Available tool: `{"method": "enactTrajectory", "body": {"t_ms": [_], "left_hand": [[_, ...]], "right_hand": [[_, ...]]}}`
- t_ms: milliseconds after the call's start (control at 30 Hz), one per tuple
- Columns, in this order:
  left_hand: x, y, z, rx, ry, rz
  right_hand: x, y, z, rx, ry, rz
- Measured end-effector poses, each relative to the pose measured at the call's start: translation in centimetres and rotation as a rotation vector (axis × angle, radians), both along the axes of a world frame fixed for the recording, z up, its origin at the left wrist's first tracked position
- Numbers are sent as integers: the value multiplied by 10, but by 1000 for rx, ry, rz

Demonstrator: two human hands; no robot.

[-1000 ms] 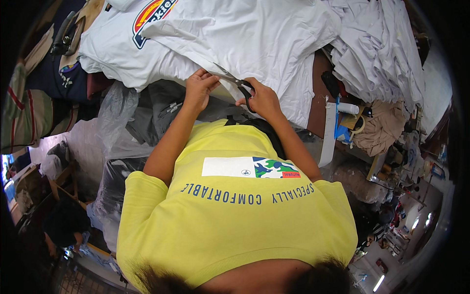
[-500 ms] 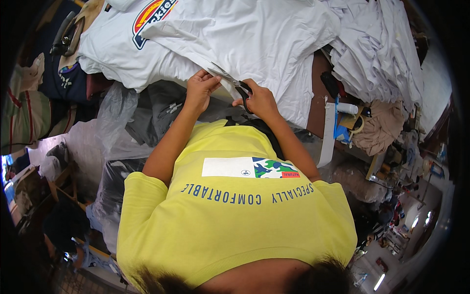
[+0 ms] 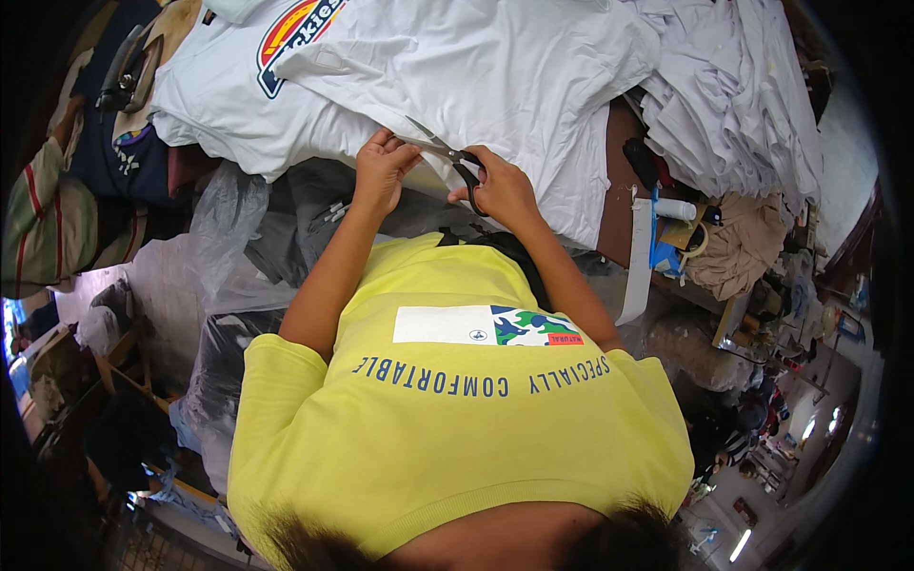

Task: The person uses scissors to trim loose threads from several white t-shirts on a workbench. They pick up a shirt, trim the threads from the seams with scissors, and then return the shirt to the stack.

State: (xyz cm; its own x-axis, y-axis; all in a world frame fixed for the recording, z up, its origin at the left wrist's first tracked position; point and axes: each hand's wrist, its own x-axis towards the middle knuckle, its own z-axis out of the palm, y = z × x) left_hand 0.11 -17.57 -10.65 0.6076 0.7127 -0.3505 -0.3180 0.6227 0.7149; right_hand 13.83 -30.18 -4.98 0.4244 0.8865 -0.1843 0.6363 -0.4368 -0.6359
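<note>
A white T-shirt (image 3: 514, 81) with a colourful chest print lies spread before me, its near edge hanging toward my body. My left hand (image 3: 384, 173) is at that edge, thumb and fingers pinched on the white fabric. In my right hand (image 3: 503, 195) are black-handled scissors (image 3: 440, 146), with fingers and thumb at the handle loops. Their metal blades point up and left, parted, over the cloth just beside my left fingertips. The shirt's edge between the two hands is partly hidden by the fingers and blades.
A heap of folded white garments (image 3: 733, 105) rises at the right. Nearer are a tape roll (image 3: 698, 241) and brown cloth (image 3: 743, 243). Clear plastic bags (image 3: 224, 224) hang at the left, by a striped garment (image 3: 57, 228) and an iron-like tool (image 3: 116, 90).
My left hand has shifted slightly left and up. The scissors have moved a little left, and their blades and handles are spread wider. The striped garment at far left has shifted.
</note>
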Motion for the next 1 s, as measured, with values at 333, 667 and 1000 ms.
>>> {"method": "enactTrajectory", "body": {"t_ms": [333, 667, 1000], "left_hand": [[-1, 11, 3, -36, -28, -4], [-6, 15, 5, 29, -30, 13], [-7, 21, 8, 13, -53, 16]], "right_hand": [[5, -2, -18, 62, 28, -5], [1, 21, 2, -26, -25, 34], [6, 12, -19, 52, 51, 11]]}}
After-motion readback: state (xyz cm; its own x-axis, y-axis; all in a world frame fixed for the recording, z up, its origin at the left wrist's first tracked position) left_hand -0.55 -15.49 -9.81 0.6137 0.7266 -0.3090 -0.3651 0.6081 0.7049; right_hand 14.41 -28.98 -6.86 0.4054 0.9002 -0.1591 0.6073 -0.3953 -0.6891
